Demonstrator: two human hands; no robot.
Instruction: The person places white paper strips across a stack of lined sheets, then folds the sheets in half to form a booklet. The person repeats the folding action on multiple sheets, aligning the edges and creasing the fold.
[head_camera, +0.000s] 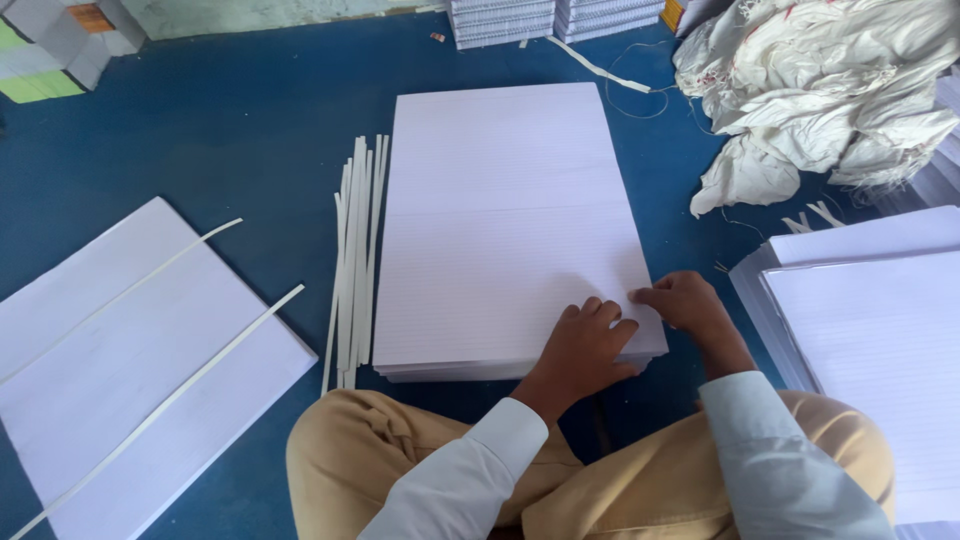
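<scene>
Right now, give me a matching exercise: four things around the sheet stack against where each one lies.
Things:
1. bundle of white strips
2. crumpled white sacks
3. both hands, left hand and right hand
4. two loose strips

Places:
A. top right corner of the blue floor
B. near right corner of the ruled sheet stack
C. lying across the white board on the left
D. along the stack's left edge

Pairs: 1-D, 2-A, 3-B, 4-C

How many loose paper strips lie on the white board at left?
2: one long strip runs diagonally across the board; another strip lies nearer its upper edge.
</scene>
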